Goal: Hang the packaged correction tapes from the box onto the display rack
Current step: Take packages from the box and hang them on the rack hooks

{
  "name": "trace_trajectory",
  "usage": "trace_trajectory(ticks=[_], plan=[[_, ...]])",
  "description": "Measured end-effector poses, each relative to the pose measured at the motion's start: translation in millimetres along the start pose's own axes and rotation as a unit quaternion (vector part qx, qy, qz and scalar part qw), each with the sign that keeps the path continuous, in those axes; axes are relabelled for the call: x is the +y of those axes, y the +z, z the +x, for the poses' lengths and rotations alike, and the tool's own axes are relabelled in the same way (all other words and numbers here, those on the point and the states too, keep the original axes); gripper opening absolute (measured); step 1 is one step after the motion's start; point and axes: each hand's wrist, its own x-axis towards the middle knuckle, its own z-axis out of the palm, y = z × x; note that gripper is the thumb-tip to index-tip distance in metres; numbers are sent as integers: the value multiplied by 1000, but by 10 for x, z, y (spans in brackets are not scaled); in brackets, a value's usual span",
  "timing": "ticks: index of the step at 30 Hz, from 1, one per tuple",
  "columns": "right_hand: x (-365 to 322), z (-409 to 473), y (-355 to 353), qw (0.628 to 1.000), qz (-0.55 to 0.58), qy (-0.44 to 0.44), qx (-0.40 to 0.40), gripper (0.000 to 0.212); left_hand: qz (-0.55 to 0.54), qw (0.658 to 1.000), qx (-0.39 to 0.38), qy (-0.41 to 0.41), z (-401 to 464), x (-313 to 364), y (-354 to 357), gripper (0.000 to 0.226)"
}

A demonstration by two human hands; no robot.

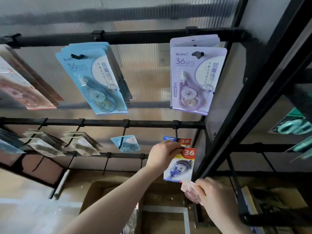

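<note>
We were well into the job, as far as we could judge: the display rack (pixel 152 123) already carried a blue stack of packs (pixel 94 78) at upper centre of the frame, a lilac stack (pixel 195 78) at upper right, a pinkish stack (pixel 22 85) at the left edge, and smaller hanging bunches along the lower bar, though several hooks at lower centre hung bare. Our left hand (pixel 164 153), right of centre in the frame, pinched the top edge of a correction tape pack (pixel 181 163), its fingers (pixel 175 147) curled round the card where the hanging hole would be; we could not tell whether the hole was already over the hook (pixel 176 132). Another pack of the same kind (pixel 177 140) hung just behind it. The pack itself was a flat card with a yellow and blue face, a red patch marked 36 at its top, and a clear blister showing a dark blue dispenser. It hung roughly upright from our grip, light and stiff by the look of it. Our right hand (pixel 211 193), at lower right, gripped a pinkish pack (pixel 190 190) with fingers curled round it, blurred, held just below the yellow one and touching the rack's upright. Below, at the bottom centre, the cardboard box (pixel 94 191) stood open; what was left in it we could not make out, so we judged that more packs probably remained to hang.
</note>
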Motion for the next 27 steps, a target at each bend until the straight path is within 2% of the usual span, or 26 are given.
trace_trajectory(ticks=[5,13,22,24,27], plan=[[-66,22,-67,1000,-5,-15,-9,39,29,999,15,28,-61,-103,18,26],[-39,90,-97,999,8,-41,-19,36,67,997,4,26,151,-135,37,25],[-98,117,-133,996,15,-38,-85,39,128,987,65,73,121,-151,-45,20],[-166,129,-201,995,19,-46,-88,33,140,984,75,74,25,-170,-110,22],[-264,174,-258,994,21,-62,-86,11,148,984,76,58,-158,-187,-265,25]])
